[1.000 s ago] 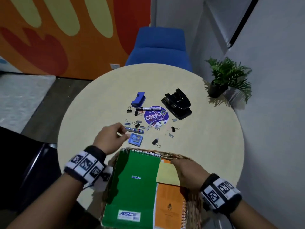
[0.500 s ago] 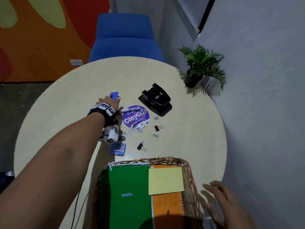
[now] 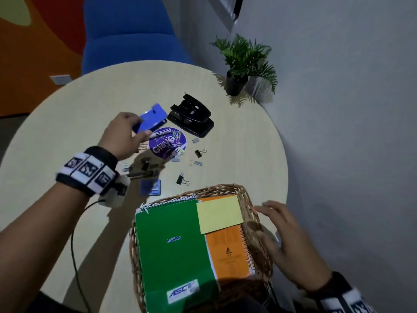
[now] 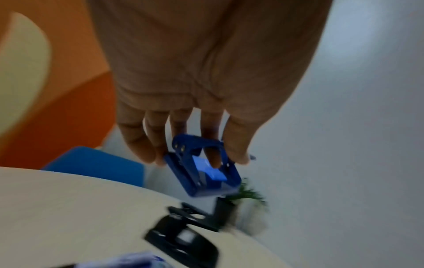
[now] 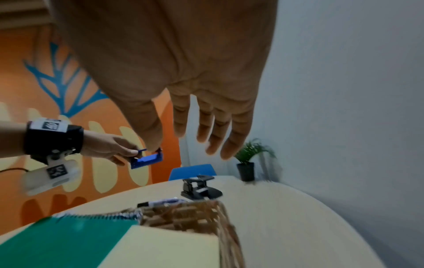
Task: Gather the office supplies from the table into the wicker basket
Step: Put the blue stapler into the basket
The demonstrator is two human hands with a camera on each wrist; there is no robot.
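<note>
Round table [image 3: 237,154] — black hole punch [image 3: 191,115], wicker basket [image 3: 252,213], clips.

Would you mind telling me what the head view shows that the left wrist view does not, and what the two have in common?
Only the head view shows the wicker basket holding the green notebook, orange notebook and yellow pad, the right hand open beside its rim, and binder clips scattered on the table.

Only the left wrist view shows the blue punch's underside and the fingers curled around it.

Both show the left hand holding the blue punch above the table, the black hole punch, the plant and the blue chair.
</note>
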